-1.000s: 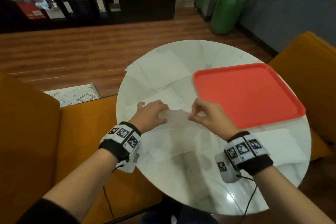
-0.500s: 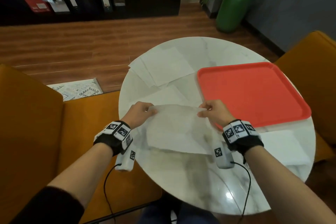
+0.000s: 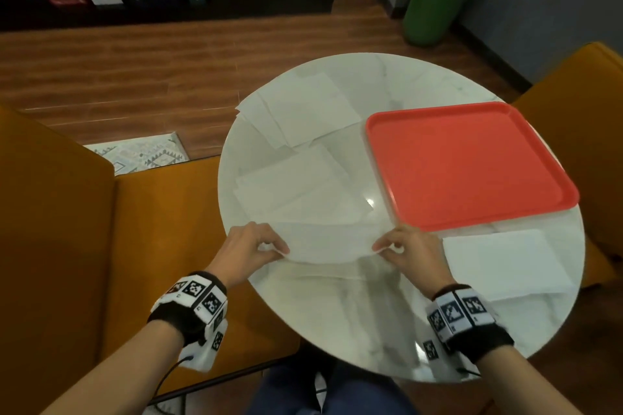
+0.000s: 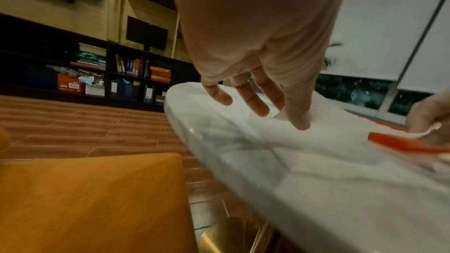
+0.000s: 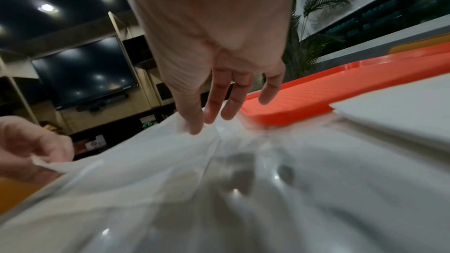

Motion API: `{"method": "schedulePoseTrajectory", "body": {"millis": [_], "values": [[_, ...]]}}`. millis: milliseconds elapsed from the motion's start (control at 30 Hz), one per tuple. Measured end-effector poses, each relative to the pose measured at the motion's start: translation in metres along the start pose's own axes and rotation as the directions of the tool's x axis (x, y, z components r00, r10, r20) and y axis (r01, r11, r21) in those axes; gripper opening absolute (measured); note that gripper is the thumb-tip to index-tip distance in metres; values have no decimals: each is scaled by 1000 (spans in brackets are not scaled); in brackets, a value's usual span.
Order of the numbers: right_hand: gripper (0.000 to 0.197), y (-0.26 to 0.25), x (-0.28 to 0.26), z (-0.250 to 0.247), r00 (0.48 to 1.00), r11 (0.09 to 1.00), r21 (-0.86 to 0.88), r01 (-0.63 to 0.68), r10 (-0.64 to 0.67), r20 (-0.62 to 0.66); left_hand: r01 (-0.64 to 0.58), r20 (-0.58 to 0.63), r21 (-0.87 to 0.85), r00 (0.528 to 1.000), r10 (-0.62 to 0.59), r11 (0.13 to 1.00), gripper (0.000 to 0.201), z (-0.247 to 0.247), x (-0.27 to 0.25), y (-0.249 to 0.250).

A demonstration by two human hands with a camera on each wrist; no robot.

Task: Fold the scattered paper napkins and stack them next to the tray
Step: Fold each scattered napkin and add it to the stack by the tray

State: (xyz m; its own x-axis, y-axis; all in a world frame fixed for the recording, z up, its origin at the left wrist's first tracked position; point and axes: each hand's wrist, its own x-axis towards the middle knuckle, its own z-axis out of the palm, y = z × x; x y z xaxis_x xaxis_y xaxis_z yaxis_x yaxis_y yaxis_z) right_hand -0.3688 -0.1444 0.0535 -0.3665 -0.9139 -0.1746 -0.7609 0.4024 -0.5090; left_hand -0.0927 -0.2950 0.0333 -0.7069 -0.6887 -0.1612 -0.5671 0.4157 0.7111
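A white paper napkin [image 3: 328, 242] lies stretched between my two hands near the table's front edge. My left hand [image 3: 269, 248] pinches its left corner, and my right hand [image 3: 387, 248] pinches its right corner. In the left wrist view the left hand [image 4: 295, 120] has thumb and forefinger on the napkin [image 4: 328, 141]. In the right wrist view the right hand [image 5: 192, 128] pinches the napkin [image 5: 146, 153] at its corner. The red tray [image 3: 465, 165] sits on the table's right side. A stack of folded napkins [image 3: 505, 266] lies just in front of the tray.
Several unfolded napkins [image 3: 303, 111] lie spread over the left and far part of the round white marble table [image 3: 354, 323]. Orange chairs [image 3: 84, 246] stand to the left and right. A green plant pot [image 3: 431, 3] stands on the wooden floor beyond.
Both hands lifted one napkin by its far corners and drew that edge toward me, down to the near part of the table. The hands now sit lower and wider apart.
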Motion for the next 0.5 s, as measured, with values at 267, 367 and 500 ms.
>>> {"method": "schedulePoseTrajectory", "body": {"millis": [267,367,500], "values": [[36,-9,-16,10,988,991,-131,-38,58,147,22,-42,262,999,-11,965,37,8,-9,3],[41,-15,-8,13,1000,998,-53,22,-22,-1,-8,-133,223,990,38,975,37,15,-4,12],[48,-62,4,46,973,979,-35,202,-197,118,41,37,335,998,-57,941,58,34,7,16]]}}
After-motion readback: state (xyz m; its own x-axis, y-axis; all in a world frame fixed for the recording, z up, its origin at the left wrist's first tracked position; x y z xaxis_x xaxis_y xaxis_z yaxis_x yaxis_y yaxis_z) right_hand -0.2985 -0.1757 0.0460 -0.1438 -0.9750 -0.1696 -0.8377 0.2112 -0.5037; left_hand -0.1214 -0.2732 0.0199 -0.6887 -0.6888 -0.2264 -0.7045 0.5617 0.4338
